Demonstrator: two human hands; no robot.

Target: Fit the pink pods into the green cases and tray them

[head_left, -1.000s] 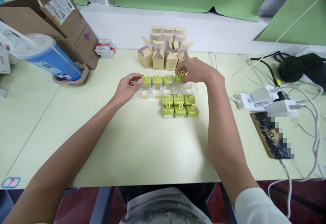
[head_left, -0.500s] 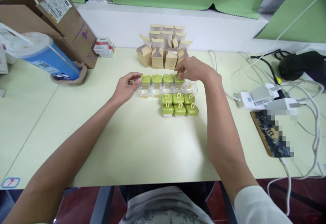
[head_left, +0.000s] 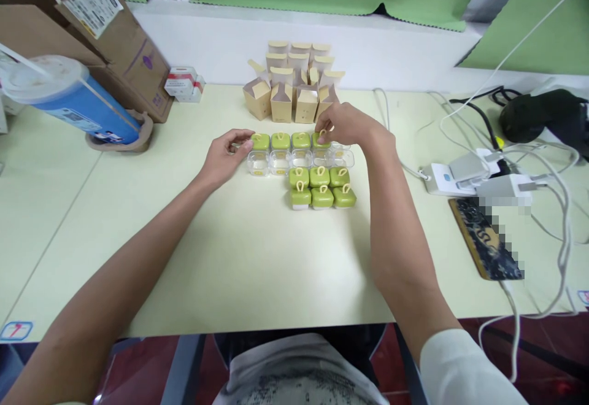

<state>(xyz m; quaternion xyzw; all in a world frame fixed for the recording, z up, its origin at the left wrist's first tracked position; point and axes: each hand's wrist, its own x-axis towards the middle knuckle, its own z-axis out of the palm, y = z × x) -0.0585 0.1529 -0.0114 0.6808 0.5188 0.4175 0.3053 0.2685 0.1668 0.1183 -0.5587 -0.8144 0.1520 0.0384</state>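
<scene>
In the head view, my right hand [head_left: 339, 124] pinches a green lid [head_left: 321, 140] with a pale yellow loop, at the fourth place of the back row. My left hand [head_left: 229, 152] rests at the row's left end, its thumb against the first green-lidded container [head_left: 260, 142] and its fingers curled but apart. Two more green lids top the containers between. In front runs a row of clear plastic containers [head_left: 301, 159] without lids. Nearer to me, two short rows of green-lidded containers [head_left: 322, 196] stand close together.
Several opened small kraft boxes [head_left: 281, 104] stand behind the rows. At left are a blue drink cup [head_left: 92, 110], a cardboard box [head_left: 138, 67] and small white-red boxes [head_left: 184, 84]. A power strip [head_left: 442, 179], cables and a phone [head_left: 483, 233] lie at right.
The view has shifted slightly. Both hands stay at the back row, and my right fingers remain on the fourth lid, which appears a little more settled over the row.
</scene>
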